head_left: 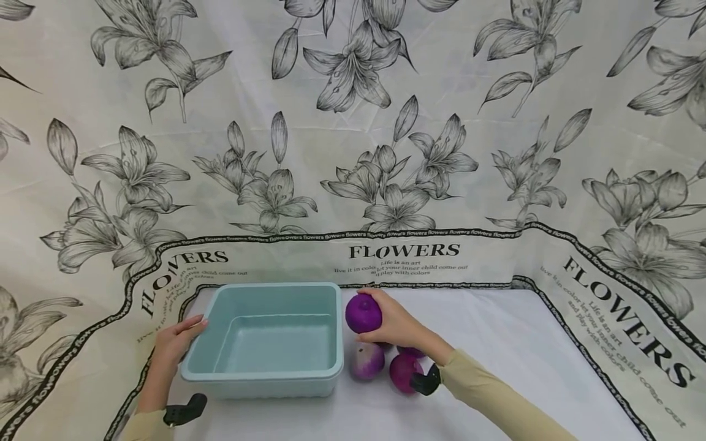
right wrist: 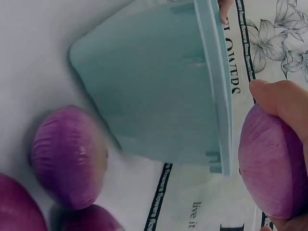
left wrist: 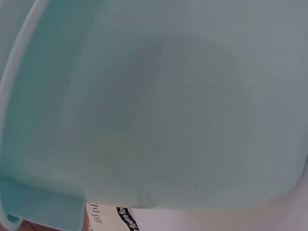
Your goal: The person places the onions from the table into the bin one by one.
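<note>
My right hand grips a red onion above the table, just beside the right wall of a light blue plastic basin. In the right wrist view, fingers and thumb wrap the ends of this purple onion. At the basin's left side, my left hand holds the rim, fingers over its edge. The left wrist view is mostly filled by the basin's outer wall. Below my right hand lie several more onions: a paler purple-white one, a magenta one and others partly hidden.
A white cloth covers the table. Behind and at both sides hangs a curtain printed with flowers and lettering. No onion shows on the basin's visible floor. A dark wrist camera covers part of the magenta onion.
</note>
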Available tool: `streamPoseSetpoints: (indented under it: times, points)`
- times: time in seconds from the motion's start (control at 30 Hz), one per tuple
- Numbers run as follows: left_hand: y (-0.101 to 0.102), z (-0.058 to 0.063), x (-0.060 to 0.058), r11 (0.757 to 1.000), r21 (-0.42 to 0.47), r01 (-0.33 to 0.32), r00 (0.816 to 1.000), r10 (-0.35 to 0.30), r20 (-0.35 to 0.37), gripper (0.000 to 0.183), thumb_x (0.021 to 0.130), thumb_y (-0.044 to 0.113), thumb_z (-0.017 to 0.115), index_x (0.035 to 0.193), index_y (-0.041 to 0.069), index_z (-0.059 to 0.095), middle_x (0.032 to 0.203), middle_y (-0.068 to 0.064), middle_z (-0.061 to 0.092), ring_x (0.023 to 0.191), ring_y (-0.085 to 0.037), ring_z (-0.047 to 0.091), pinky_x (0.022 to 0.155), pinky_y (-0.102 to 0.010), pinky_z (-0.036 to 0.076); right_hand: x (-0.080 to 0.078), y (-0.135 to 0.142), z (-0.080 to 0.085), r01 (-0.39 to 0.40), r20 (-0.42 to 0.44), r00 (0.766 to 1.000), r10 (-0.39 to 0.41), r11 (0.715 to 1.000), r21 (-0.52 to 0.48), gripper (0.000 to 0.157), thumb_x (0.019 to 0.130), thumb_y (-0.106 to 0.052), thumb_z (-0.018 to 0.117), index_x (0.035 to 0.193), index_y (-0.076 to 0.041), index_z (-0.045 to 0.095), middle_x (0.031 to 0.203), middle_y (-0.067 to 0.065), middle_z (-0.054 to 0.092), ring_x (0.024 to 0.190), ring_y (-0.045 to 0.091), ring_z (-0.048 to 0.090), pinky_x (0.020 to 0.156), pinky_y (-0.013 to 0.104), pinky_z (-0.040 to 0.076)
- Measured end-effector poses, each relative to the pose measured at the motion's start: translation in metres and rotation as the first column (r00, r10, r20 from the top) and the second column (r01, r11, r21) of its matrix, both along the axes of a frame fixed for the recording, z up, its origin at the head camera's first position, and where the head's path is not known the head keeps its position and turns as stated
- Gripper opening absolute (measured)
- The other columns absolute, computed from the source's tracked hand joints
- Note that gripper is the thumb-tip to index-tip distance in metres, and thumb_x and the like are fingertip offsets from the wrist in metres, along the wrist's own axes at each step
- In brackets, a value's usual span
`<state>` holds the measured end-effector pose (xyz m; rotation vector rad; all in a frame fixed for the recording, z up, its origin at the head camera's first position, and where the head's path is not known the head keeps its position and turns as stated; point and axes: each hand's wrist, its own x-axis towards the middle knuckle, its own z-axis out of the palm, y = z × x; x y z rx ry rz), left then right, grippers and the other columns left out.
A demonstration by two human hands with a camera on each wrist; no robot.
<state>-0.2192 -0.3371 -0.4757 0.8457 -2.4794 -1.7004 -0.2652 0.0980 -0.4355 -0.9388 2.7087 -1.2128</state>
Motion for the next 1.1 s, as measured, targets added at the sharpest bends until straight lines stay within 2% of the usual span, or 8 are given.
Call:
streamPoseSetpoints:
  times: [0.13,0.3,0.53,0.77,1.1]
  points:
    - [0.002,-0.001,-0.001,1.0,-0.001,-0.023,1.0,0.023,0.0,0.064,0.09,0.038,0.064,0.139,0.0,0.046,0.148,-0.028,0.037,0.133,-0.046,0.039,0.107,-0.056,0.037,-0.008,-0.014,0.003,-0.068,-0.037,0.997,0.069,0.998,0.011,0.091,0.065,-0.029,0.087,0.141,-0.006,0.04,0.134,0.009,0.053,0.115,0.024,0.058,0.094,0.041,0.049]
    - [0.006,-0.003,-0.002,0.999,0.022,-0.027,0.999,0.028,-0.024,0.063,0.09,0.036,0.064,0.138,-0.002,0.047,0.147,-0.029,0.038,0.134,-0.046,0.037,0.109,-0.056,0.035,-0.018,-0.025,0.007,-0.149,-0.078,0.985,0.155,0.986,0.073,0.092,0.065,-0.028,0.088,0.14,-0.003,0.041,0.135,0.01,0.052,0.117,0.023,0.057,0.097,0.041,0.049]
    - [0.008,-0.004,0.0,1.0,0.019,-0.017,1.0,0.017,-0.008,0.067,0.089,0.042,0.064,0.139,-0.001,0.046,0.146,-0.029,0.038,0.133,-0.046,0.039,0.107,-0.056,0.036,-0.023,-0.037,0.011,-0.188,-0.104,0.974,0.203,0.973,0.134,0.091,0.065,-0.028,0.088,0.138,-0.002,0.041,0.132,0.01,0.054,0.115,0.022,0.059,0.097,0.038,0.049]
    - [0.006,-0.003,0.004,1.0,-0.011,0.004,1.0,-0.005,-0.026,0.067,0.091,0.043,0.06,0.139,-0.001,0.045,0.147,-0.029,0.037,0.136,-0.047,0.032,0.109,-0.059,0.029,-0.026,-0.061,0.018,-0.192,-0.09,0.973,0.212,0.962,0.193,0.09,0.066,-0.029,0.087,0.14,-0.006,0.042,0.137,0.01,0.052,0.12,0.022,0.056,0.099,0.039,0.048]
    - [0.005,0.0,0.002,1.0,-0.019,-0.012,0.999,0.012,-0.035,0.064,0.093,0.041,0.059,0.139,-0.001,0.045,0.149,-0.028,0.035,0.139,-0.047,0.027,0.111,-0.06,0.025,-0.036,-0.098,0.024,-0.257,-0.109,0.948,0.299,0.921,0.294,0.087,0.068,-0.029,0.087,0.139,-0.006,0.042,0.134,0.007,0.054,0.119,0.019,0.055,0.101,0.034,0.046]
